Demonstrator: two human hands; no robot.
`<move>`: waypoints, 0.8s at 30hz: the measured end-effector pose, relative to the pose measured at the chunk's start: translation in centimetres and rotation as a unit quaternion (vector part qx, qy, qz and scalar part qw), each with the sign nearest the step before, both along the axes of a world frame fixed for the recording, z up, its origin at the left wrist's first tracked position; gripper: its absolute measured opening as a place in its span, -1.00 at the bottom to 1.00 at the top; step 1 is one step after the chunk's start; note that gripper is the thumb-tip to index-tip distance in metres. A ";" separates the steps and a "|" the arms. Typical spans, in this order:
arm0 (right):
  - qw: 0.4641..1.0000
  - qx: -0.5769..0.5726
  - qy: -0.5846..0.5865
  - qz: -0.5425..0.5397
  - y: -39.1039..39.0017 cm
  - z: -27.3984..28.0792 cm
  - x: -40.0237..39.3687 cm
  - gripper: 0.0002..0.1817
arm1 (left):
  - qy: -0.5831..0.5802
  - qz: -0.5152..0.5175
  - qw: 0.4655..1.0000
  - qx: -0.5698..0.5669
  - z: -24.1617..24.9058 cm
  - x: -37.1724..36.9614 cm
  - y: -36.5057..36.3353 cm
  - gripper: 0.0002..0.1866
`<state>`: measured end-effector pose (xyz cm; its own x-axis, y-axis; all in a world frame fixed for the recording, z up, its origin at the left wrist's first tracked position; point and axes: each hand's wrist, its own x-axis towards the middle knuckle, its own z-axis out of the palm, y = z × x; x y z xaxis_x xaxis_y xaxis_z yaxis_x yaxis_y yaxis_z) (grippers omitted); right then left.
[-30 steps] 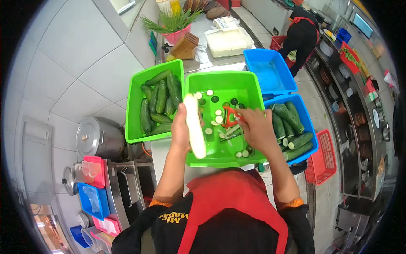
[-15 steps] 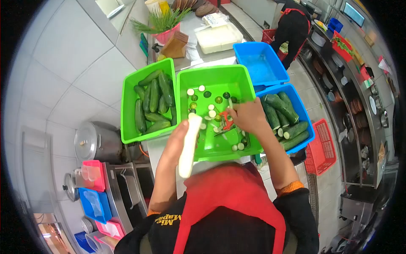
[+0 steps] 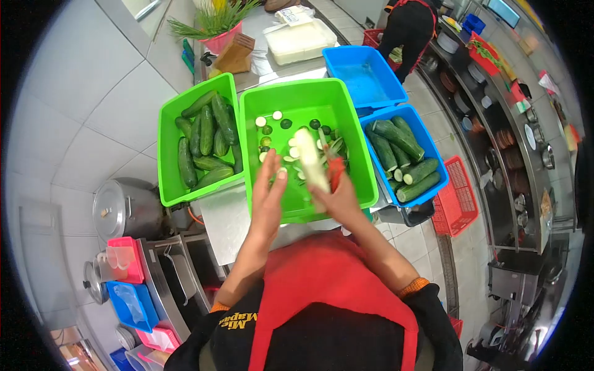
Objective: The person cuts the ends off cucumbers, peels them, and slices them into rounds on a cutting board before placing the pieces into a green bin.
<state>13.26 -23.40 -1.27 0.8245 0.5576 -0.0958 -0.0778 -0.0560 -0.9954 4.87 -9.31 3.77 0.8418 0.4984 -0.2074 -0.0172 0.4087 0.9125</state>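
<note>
A peeled, pale cucumber (image 3: 311, 162), blurred by motion, slants over the middle green tub (image 3: 278, 89). Its lower end meets the fingers of my right hand (image 3: 339, 201), which also grips a red-handled peeler (image 3: 335, 173). My left hand (image 3: 268, 195) is open at the tub's near left, fingers stretched upward and apart from the cucumber. Cut cucumber ends (image 3: 286, 123) and green peel strips (image 3: 337, 147) lie in the tub. Unpeeled cucumbers (image 3: 206, 131) fill the left green tub (image 3: 170, 179). More unpeeled cucumbers (image 3: 396, 141), ends cut off, lie in the blue tub (image 3: 440, 162) at right.
Behind stands another blue tub (image 3: 365, 74), beside a white lidded container (image 3: 300, 42) and a wooden knife block (image 3: 235, 52). A red crate (image 3: 456, 198) sits on the floor at right. A large pot (image 3: 124, 210) is at left. Another person (image 3: 408, 34) bends over at the back.
The peeled cucumber has left my left hand and is now at my right hand. My left hand has opened. My right hand has come nearer with the peeler. The whole view has shifted slightly.
</note>
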 end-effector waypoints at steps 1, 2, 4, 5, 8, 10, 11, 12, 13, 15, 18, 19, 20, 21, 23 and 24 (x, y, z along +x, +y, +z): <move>0.995 0.046 -0.039 -0.084 -0.3 -0.2 1.7 -0.25 | -0.008 0.001 0.994 0.112 -0.2 -0.7 0.8 -0.40; 0.979 0.093 -0.078 -0.166 -0.6 -0.2 3.9 -0.26 | -0.016 0.004 0.975 0.223 -0.3 -1.5 1.7 -0.44; 0.970 -0.098 -0.161 -0.156 -2.5 0.2 10.6 -0.29 | -0.011 0.002 0.980 0.199 -0.8 -2.9 3.5 -0.52; 0.958 -0.168 -0.159 -0.168 -2.7 2.1 13.0 -0.29 | 0.020 -0.007 0.969 0.247 -1.8 -3.6 4.2 -0.58; 0.904 -0.314 -0.188 -0.221 -2.1 2.4 21.1 -0.28 | 0.088 -0.006 0.947 0.308 -3.3 -4.8 4.2 -0.72; 0.949 -0.225 -0.070 -0.207 -2.0 3.9 22.0 -0.36 | 0.050 -0.029 0.863 0.501 -3.4 -5.5 4.2 -0.76; 0.950 -0.229 -0.065 -0.203 -2.0 3.6 21.6 -0.36 | 0.010 0.024 0.848 0.530 -4.6 -5.8 4.4 -0.80; 0.950 -0.209 -0.108 -0.204 -2.4 3.4 21.0 -0.42 | 0.016 0.020 0.851 0.525 -5.5 -6.4 4.4 -0.80; 0.948 -0.189 -0.154 -0.206 -2.9 3.4 20.4 -0.48 | 0.024 0.083 0.875 0.476 -6.2 -7.0 4.4 -0.80; 0.930 -0.150 -0.229 -0.244 -4.3 2.6 15.7 -0.55 | 0.044 0.158 0.906 0.390 -7.5 -8.5 4.6 -0.79; 0.888 -0.036 -0.298 -0.348 -7.5 0.6 6.8 -0.68 | 0.052 0.171 0.900 0.397 -8.7 -11.1 5.1 -0.84; 0.875 -0.039 -0.306 -0.373 -9.0 -1.2 4.4 -0.63 | 0.047 0.161 0.904 0.394 -8.4 -11.4 4.7 -0.84; 0.861 -0.040 -0.314 -0.398 -10.1 -3.3 2.1 -0.57 | 0.044 0.120 0.902 0.413 -7.7 -11.5 4.5 -0.85; 0.857 -0.077 -0.320 -0.395 -11.5 -4.7 -0.2 -0.61 | 0.039 0.079 0.897 0.434 -7.0 -11.0 4.6 -0.86; 0.832 -0.182 -0.343 -0.396 -14.2 -7.7 -4.2 -0.72 | 0.011 0.031 0.897 0.441 -5.7 -8.7 4.1 -0.86; 0.804 -0.253 -0.358 -0.401 -15.4 -9.0 -5.8 -0.78 | -0.011 -0.010 0.896 0.445 -5.3 -7.4 3.7 -0.86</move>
